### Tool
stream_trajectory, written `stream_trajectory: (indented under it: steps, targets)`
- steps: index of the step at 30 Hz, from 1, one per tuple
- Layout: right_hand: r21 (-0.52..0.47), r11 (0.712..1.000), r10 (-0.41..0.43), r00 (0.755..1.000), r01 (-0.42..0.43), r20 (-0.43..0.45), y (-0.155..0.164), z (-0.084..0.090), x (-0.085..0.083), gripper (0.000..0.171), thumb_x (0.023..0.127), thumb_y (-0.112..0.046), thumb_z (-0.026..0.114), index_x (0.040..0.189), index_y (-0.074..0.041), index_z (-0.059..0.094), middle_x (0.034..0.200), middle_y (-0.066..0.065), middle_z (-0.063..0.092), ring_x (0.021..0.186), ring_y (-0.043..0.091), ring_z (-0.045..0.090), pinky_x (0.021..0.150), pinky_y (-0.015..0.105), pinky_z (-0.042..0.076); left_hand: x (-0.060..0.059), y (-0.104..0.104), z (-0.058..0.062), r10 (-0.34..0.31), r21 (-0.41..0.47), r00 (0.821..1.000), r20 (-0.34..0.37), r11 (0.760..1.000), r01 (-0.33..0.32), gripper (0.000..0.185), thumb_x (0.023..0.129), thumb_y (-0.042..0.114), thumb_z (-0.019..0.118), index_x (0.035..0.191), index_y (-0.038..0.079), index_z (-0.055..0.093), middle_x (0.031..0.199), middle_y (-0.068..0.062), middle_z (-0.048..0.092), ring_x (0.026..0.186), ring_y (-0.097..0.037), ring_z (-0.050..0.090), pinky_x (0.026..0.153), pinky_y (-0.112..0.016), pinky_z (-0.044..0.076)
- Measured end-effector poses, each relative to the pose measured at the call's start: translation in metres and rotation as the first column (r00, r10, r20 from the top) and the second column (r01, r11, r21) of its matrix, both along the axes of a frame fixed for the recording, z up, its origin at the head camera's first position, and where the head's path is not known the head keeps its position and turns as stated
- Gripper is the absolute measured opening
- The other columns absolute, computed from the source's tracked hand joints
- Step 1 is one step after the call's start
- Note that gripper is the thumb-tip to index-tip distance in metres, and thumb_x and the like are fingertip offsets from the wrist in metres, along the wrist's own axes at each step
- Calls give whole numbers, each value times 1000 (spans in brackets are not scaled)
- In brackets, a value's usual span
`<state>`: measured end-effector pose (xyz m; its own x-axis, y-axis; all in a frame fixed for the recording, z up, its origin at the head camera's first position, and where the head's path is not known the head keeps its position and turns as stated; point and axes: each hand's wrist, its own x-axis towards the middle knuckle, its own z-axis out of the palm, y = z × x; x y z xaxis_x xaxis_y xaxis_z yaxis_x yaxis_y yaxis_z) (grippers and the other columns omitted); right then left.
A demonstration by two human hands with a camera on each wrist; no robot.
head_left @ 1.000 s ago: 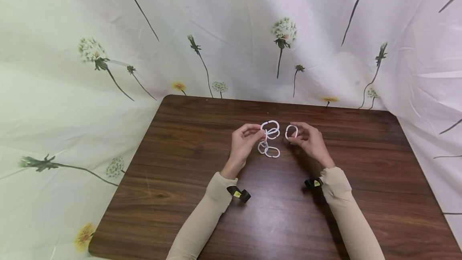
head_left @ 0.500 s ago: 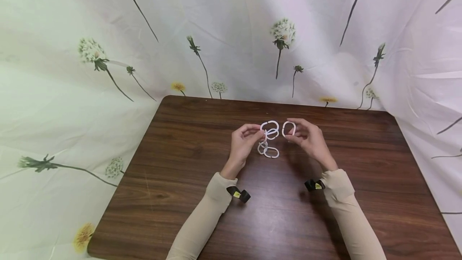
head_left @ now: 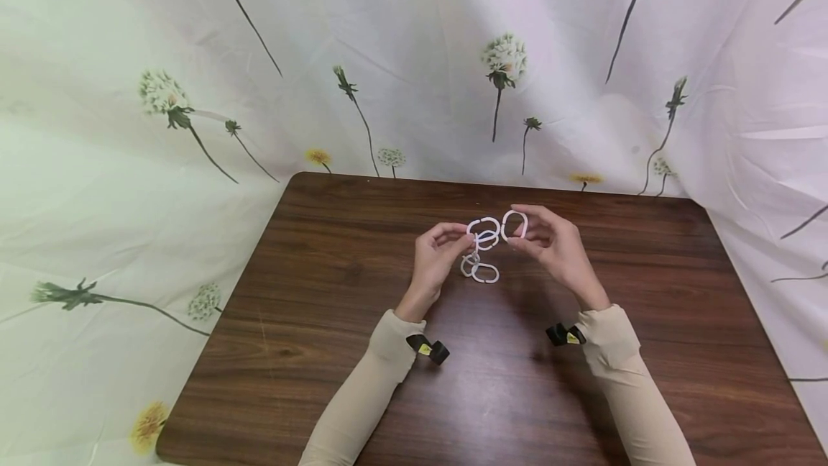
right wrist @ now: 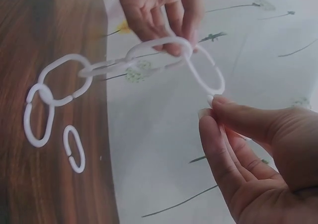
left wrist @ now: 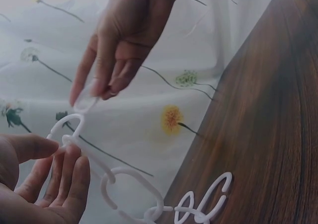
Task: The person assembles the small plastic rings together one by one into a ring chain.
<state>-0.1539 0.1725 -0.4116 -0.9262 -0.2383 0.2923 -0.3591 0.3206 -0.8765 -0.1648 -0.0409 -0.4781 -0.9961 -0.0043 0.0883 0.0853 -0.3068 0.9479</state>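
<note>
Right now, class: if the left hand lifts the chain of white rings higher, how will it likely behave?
Probably floppy: the chain of white rings droops link by link from the left hand. Likely light, since fingertips alone hold it. Each link looks stiff, keeping its oval.

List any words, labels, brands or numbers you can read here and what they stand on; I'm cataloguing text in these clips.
No readable text in any view.
Yellow tag on the left wrist strap: any marking is too small to read.
Yellow tag on the right wrist strap: likewise too small.
White ring chain, loose ring, curtain and table: no lettering; the curtain shows only printed flowers.
</note>
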Motion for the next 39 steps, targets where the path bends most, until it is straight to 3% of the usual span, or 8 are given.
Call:
stream_trajectory:
  steps: [3, 9, 18, 21, 26, 32, 37, 39]
  targets:
    - [-13, 1000, 13, 1000, -13, -13, -3, 4, 1, 56, 78, 9, 76, 130, -4, 60, 90, 25, 68, 77, 33, 71, 68, 27, 62, 0, 0, 0, 1, 2, 1000, 1, 1000, -1, 26, 82, 1, 77, 103, -10, 66, 81, -5, 72, 74, -25, 73, 75, -35, 63]
    - [-25, 999, 29, 999, -30, -22, -9, 9, 3, 56, 79, 9, 75, 130, -3, 60, 91, 27, 67, 78, 37, 70, 70, 27, 62, 2, 1, 1, 0, -17, 1000, 7, 1000, 0, 25, 82, 0, 76, 104, -10, 66, 85, -4, 72, 72, -14, 72, 85, -53, 59]
    - [0, 999, 53, 997, -53, -48, -18, 12, 6, 55, 78, 9, 76, 130, -1, 59, 91, 28, 68, 78, 40, 70, 68, 25, 61, 3, -1, 2, 10, -42, 1000, 7, 999, -9, 23, 83, 2, 76, 103, -6, 68, 87, -3, 73, 80, -32, 71, 69, -25, 61]
    - [23, 998, 58, 997, -57, -58, -21, 13, 7, 55, 78, 7, 76, 130, -2, 59, 91, 27, 69, 78, 40, 71, 68, 25, 61, 4, -1, 2, 8, -52, 1000, 9, 999, -7, 22, 83, 4, 77, 102, -5, 69, 87, -4, 73, 80, -31, 71, 70, -27, 61]
    - [46, 997, 65, 996, -63, -55, -24, 15, 8, 54, 80, 4, 77, 130, -3, 59, 91, 27, 68, 78, 40, 71, 67, 28, 61, 5, -1, 2, 7, -55, 1000, 7, 998, -7, 22, 83, 3, 76, 103, -5, 69, 87, -2, 73, 76, -14, 71, 78, -38, 63]
    - [65, 996, 67, 995, -63, -70, -27, 17, 9, 54, 80, 4, 77, 130, -3, 59, 90, 26, 68, 78, 40, 71, 68, 30, 61, 5, -1, 3, 3, -46, 1000, -4, 999, -3, 22, 83, 1, 76, 103, -7, 69, 88, -1, 73, 76, -9, 70, 75, -26, 62]
    - [103, 994, 57, 995, -49, -80, -28, 17, 10, 52, 81, 2, 77, 130, -4, 60, 88, 20, 69, 78, 37, 72, 66, 23, 59, 5, -2, 3, -8, -49, 1000, -19, 999, 7, 22, 83, 0, 75, 103, -7, 69, 88, -3, 73, 77, -11, 71, 75, -26, 62]
    - [112, 993, 51, 995, -41, -83, -25, 7, 4, 54, 81, 1, 77, 131, -7, 60, 88, 18, 70, 78, 34, 73, 66, 23, 59, 5, -3, 3, -11, -59, 1000, -25, 998, 9, 21, 83, 1, 75, 103, -7, 70, 89, -4, 73, 78, -11, 70, 76, -26, 61]
